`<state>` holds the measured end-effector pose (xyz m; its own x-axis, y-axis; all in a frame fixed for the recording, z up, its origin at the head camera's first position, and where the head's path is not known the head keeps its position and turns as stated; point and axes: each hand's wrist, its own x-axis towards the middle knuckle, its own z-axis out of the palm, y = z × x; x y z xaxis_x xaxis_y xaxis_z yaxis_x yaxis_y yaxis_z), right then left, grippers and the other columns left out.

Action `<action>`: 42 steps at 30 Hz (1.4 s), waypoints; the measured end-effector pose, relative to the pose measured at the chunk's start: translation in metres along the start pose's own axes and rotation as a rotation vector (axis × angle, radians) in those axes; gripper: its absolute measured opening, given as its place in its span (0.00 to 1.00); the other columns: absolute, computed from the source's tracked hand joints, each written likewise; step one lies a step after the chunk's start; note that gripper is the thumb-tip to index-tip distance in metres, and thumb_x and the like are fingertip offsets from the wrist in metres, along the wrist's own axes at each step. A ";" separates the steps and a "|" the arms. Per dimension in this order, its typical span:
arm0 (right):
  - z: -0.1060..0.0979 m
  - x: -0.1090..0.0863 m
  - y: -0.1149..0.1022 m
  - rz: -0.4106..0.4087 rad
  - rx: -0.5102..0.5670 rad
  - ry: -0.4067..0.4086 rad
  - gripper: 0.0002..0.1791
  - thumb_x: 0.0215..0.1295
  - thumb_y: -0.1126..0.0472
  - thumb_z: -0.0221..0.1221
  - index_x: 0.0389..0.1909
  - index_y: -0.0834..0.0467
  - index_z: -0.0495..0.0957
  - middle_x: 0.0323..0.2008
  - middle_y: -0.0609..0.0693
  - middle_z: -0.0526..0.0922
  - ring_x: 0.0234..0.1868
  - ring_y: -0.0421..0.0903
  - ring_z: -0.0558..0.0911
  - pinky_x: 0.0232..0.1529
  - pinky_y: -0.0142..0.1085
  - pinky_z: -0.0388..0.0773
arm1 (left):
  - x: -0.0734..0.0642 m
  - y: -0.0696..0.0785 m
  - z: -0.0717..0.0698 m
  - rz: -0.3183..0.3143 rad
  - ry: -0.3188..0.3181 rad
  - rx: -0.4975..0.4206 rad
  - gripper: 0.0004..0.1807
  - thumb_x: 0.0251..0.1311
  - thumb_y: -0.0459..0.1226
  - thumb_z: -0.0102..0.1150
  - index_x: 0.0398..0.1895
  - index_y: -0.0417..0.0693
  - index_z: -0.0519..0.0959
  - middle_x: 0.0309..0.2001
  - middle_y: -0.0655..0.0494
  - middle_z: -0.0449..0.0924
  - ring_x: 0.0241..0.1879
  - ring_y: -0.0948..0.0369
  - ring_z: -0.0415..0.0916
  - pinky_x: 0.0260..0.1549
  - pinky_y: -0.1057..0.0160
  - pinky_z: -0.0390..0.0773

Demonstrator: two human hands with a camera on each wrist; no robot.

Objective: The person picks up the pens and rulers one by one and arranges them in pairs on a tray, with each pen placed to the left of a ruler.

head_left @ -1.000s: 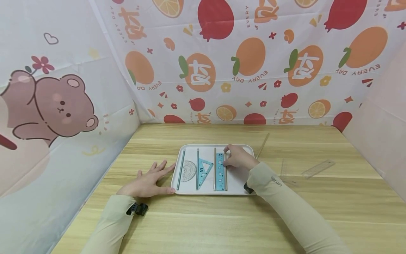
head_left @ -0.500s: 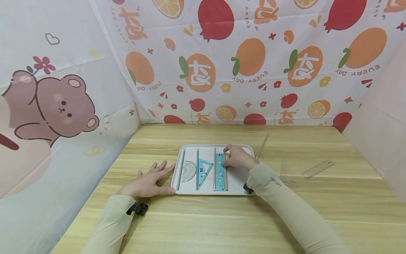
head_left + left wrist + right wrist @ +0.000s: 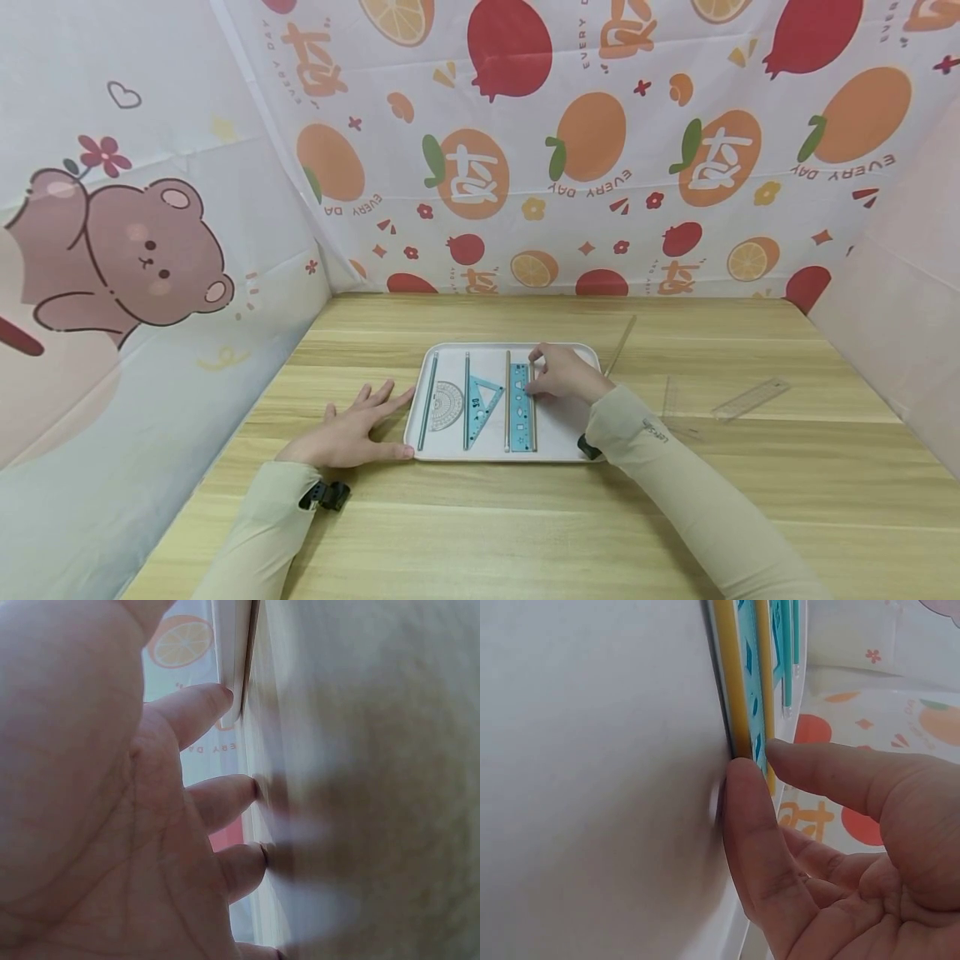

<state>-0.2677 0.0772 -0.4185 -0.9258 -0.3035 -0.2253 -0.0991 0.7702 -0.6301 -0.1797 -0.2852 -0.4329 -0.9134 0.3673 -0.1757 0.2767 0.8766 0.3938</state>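
Note:
A white tray (image 3: 562, 437) lies on the table. On it, from left to right, are a green pencil (image 3: 428, 404), a clear protractor (image 3: 447, 407), a second green pencil (image 3: 467, 408), a blue set square (image 3: 476, 419), a yellow pencil (image 3: 507, 408), a blue ruler (image 3: 521, 421) and another yellow pencil (image 3: 535, 425). My right hand (image 3: 567, 373) pinches the far part of this last pencil, against the ruler's right edge; the thumb (image 3: 817, 769) lies over the ruler side. With fingers spread, my left hand (image 3: 348, 429) rests on the table and touches the tray's left edge.
A loose yellow pencil (image 3: 621, 343) lies by the tray's back right corner. Farther right on the table are a clear set square (image 3: 669, 400) and a clear ruler (image 3: 752, 398). Printed cloths (image 3: 532, 208) stand behind and at the sides.

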 end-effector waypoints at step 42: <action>-0.044 -0.051 0.039 -0.019 0.266 0.021 0.38 0.69 0.62 0.71 0.76 0.64 0.67 0.43 0.58 0.80 0.38 0.49 0.88 0.45 0.41 0.92 | -0.002 0.001 0.000 -0.011 -0.015 -0.048 0.56 0.60 0.68 0.69 0.88 0.66 0.56 0.88 0.36 0.43 0.84 0.26 0.34 0.64 0.08 0.34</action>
<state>-0.2408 0.1470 -0.3985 -0.9322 -0.3029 -0.1979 -0.0198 0.5890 -0.8079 -0.1773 -0.2853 -0.4320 -0.9116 0.3624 -0.1939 0.2514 0.8648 0.4347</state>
